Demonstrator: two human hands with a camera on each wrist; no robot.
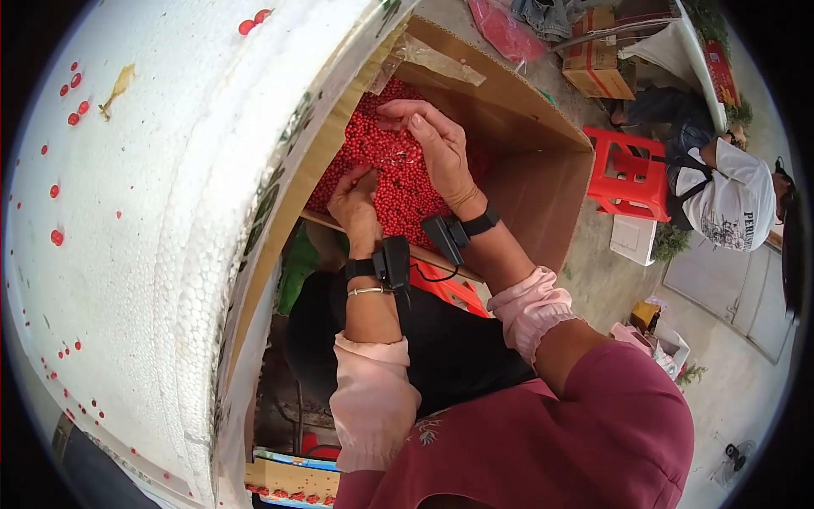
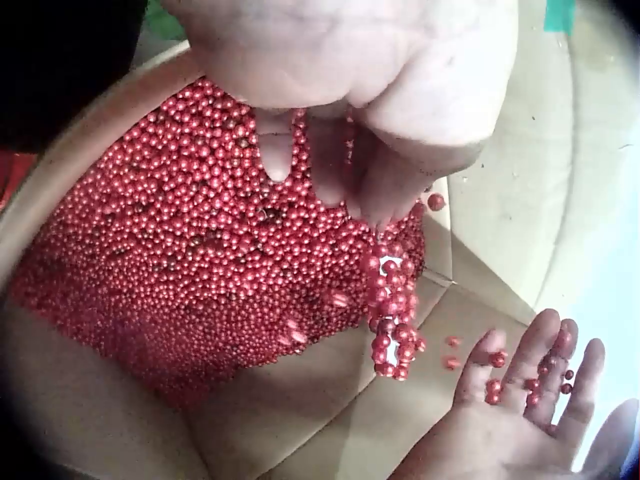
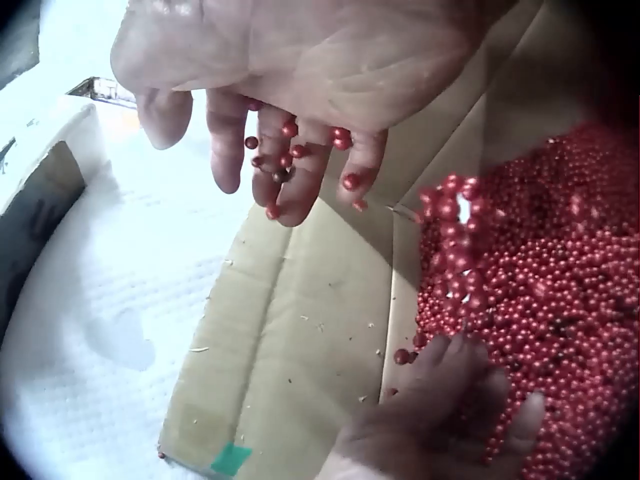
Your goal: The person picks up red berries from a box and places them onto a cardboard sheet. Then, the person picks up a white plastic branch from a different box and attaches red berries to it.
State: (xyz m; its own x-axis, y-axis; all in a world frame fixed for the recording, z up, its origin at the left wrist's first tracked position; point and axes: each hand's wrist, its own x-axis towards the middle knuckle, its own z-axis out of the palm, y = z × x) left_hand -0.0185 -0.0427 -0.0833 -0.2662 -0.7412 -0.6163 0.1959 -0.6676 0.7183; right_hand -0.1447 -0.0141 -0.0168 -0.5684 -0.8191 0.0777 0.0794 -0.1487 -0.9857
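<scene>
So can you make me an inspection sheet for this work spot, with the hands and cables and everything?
Surface: white foam, with scattered red balls on it.
Job's things: small red balls heaped in a cardboard box; one cluster hangs above the heap.
Clutter: a yellowish scrap on the foam; clear tape on the box.
Hands: left hand pinches the cluster; right hand is open, with a few balls clinging to it.
Cables: a short black cable near the wrists.
Surroundings: a red stool, a person in a white shirt, a fan.
</scene>
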